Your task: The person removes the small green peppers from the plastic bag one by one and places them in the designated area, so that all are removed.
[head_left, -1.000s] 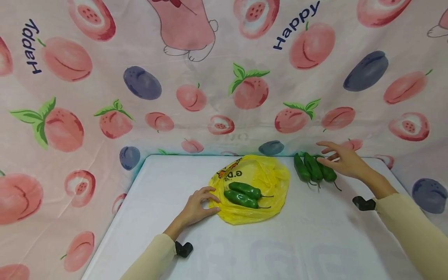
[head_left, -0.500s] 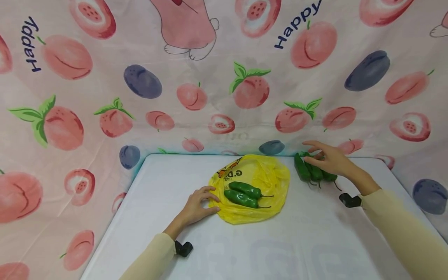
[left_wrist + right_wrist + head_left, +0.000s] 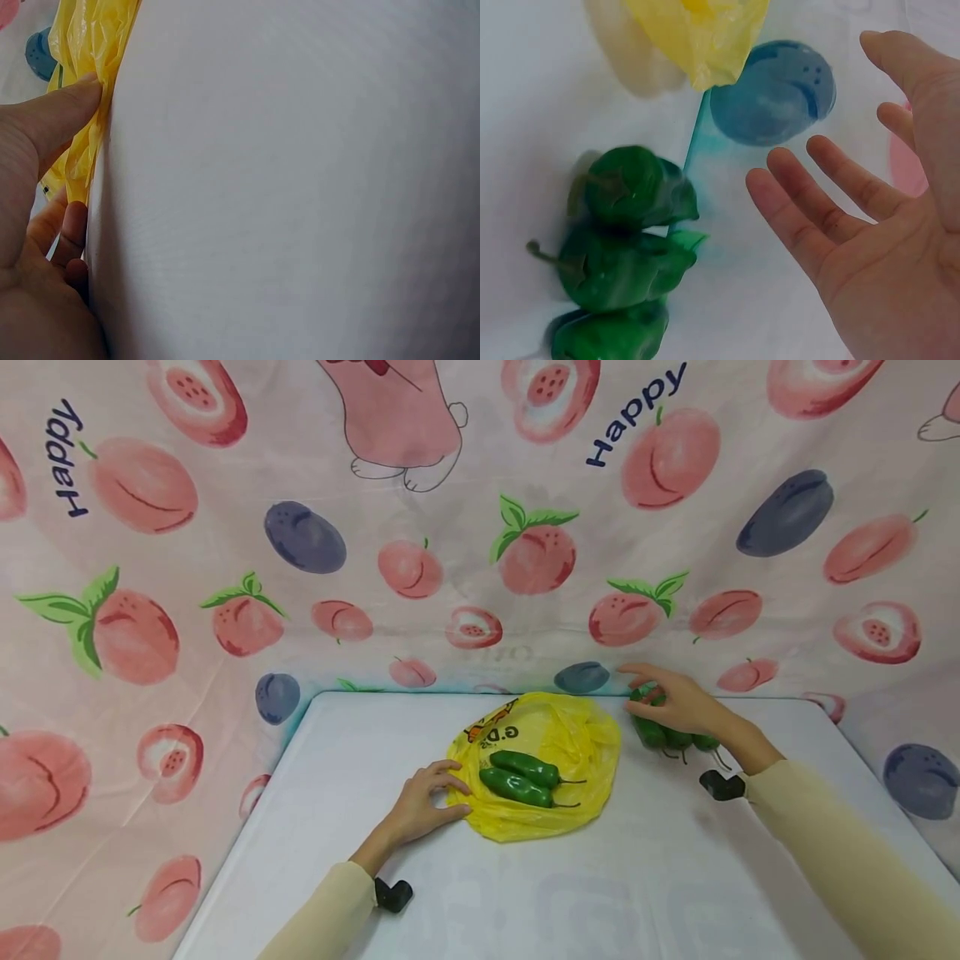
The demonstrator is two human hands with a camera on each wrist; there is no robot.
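Two green peppers (image 3: 519, 783) lie side by side on a flattened yellow plastic bag (image 3: 547, 825) with dark print. My left hand (image 3: 417, 803) holds the bag's left edge; in the left wrist view its thumb and curled fingers are at the crumpled yellow film. Farther right, my right hand (image 3: 678, 700) hovers over a row of 3 green peppers and partly hides them in the head view. From the right wrist, its fingers look spread with nothing between them, beside the peppers (image 3: 622, 266), whose stems point away from the hand.
A white table (image 3: 360, 727) carries the bag and peppers. Right behind its far edge hangs a pink fruit-print cloth (image 3: 442, 652). Black wrist devices (image 3: 393, 895) sit at both cuffs.
My right hand has moved left over the row of peppers, toward the leftmost one. The left hand, the bag and the peppers stay where they were.
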